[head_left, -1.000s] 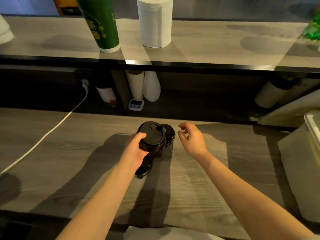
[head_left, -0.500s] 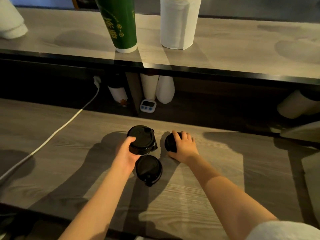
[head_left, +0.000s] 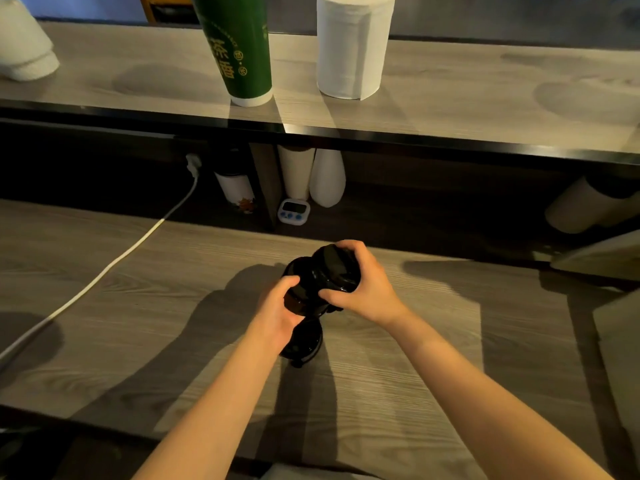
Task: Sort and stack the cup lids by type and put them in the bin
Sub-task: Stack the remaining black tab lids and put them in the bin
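Above the wooden counter (head_left: 138, 299) my left hand (head_left: 277, 310) grips a stack of black cup lids (head_left: 303, 289) from the left. My right hand (head_left: 363, 289) holds a single black lid (head_left: 337, 268), tilted on edge and pressed against the stack's right side. Both hands meet at the middle of the view. One more black lid (head_left: 303, 344) lies flat on the counter just below my left hand, partly hidden by it. The bin is not clearly in view.
A white cable (head_left: 114, 261) runs across the counter's left side to a plug. On the upper shelf stand a green cup stack (head_left: 242, 50) and a paper towel roll (head_left: 353, 46). Under the shelf sit white cup sleeves (head_left: 311, 174) and a small timer (head_left: 292, 211).
My right hand has picked the single lid up off the counter and brought it left against the stack. My left hand still holds the stack, slightly lower and more to the right.
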